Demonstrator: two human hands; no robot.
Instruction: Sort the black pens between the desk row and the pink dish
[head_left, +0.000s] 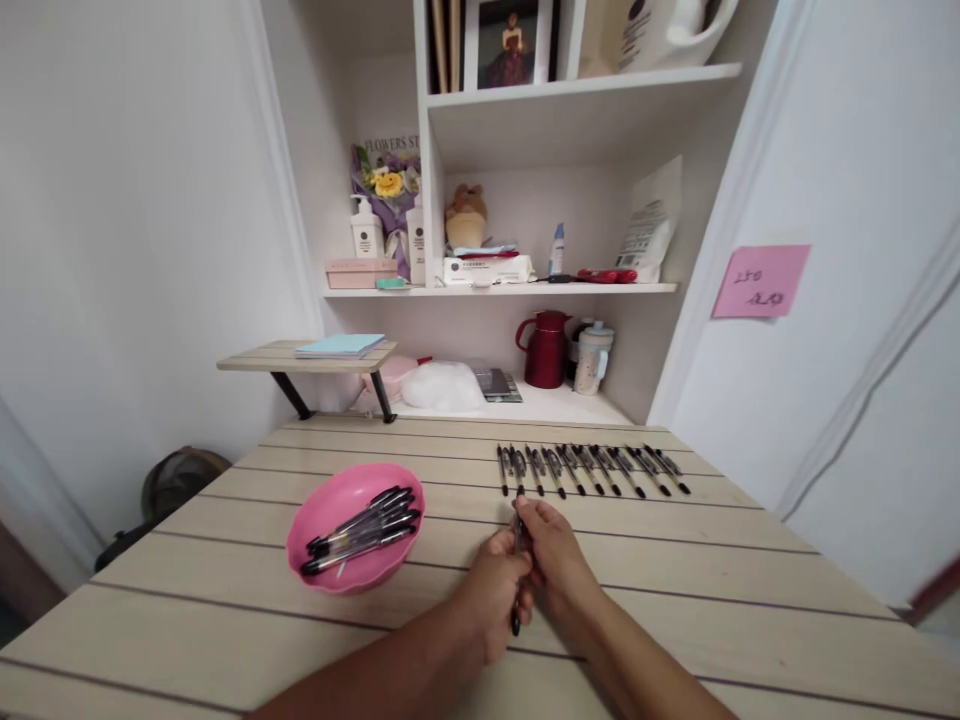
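Observation:
Both my hands meet over the middle of the wooden table (675, 590) and hold one black pen (517, 575) upright between them. My left hand (491, 595) is wrapped round the pen's lower part. The fingers of my right hand (551, 560) pinch its upper part. Just beyond the hands, a row of several black pens (589, 468) lies side by side on the table. To the left sits a pink bowl (337, 500) with several more black pens (361, 532) lying in it.
A small raised shelf (300, 358) with a blue notebook (339, 346) stands at the table's back left. Behind are white wall shelves with bottles, a red jug (546, 350) and a cup (592, 358). A pink sticky note (760, 281) hangs on the right wall.

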